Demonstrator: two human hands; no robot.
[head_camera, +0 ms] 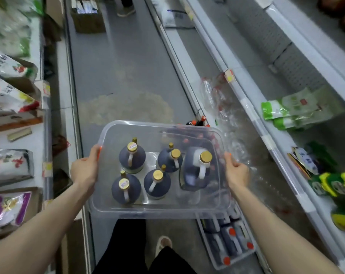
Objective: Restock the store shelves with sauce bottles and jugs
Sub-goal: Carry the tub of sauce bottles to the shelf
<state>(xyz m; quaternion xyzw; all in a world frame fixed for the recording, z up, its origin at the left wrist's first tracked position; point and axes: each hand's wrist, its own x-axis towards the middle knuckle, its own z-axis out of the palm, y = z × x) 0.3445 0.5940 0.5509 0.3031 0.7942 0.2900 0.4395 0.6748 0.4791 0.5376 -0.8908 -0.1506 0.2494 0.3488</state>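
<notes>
A clear rectangular plastic bin (pixel 116 135) is held level above the grey aisle floor (pixel 118 66), between the store shelves on either side. It carries five dark sauce jugs with gold caps and white handles, all upright: four round-bodied jugs (pixel 132 157) grouped two by two at the left and middle, and one larger flat-sided jug (pixel 197 169) at the right end. The left hand (pixel 86 169) grips the bin's left rim with fingers curled over the edge, and the right hand (pixel 237 171) grips the right rim the same way. Below, a second clear bin (pixel 207 47) would mislead; the second clear bin (pixel 207 245) on the floor holds dark bottles lying flat (pixel 230 240), three red caps showing, the rest hidden.
</notes>
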